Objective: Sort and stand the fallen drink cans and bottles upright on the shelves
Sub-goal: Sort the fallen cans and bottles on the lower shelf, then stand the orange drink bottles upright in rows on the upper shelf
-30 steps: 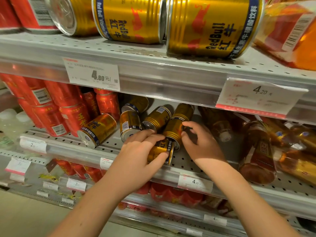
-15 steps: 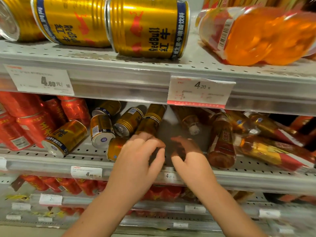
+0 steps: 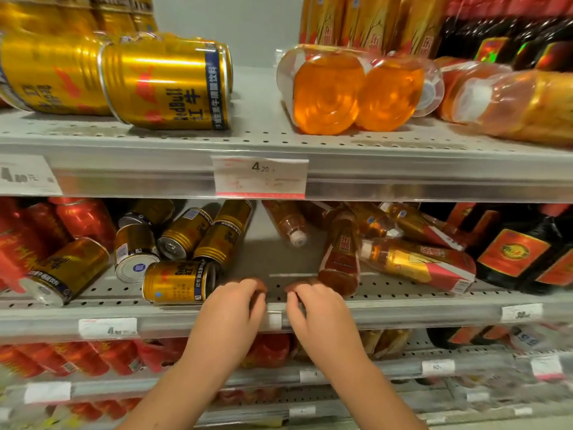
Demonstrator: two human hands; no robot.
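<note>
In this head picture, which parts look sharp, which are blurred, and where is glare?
Head view: the 4.20 price tag and the gold can on the upper shelf are fairly sharp; head view: glare streaks cross that can; head view: fingertips of the left hand and right hand are smeared; head view: the lowest shelves are blurred.

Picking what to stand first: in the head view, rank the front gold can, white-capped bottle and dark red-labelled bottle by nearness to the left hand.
1. front gold can, just left of the left hand.
2. white-capped bottle, further back, to the right.
3. dark red-labelled bottle, far right.
</note>
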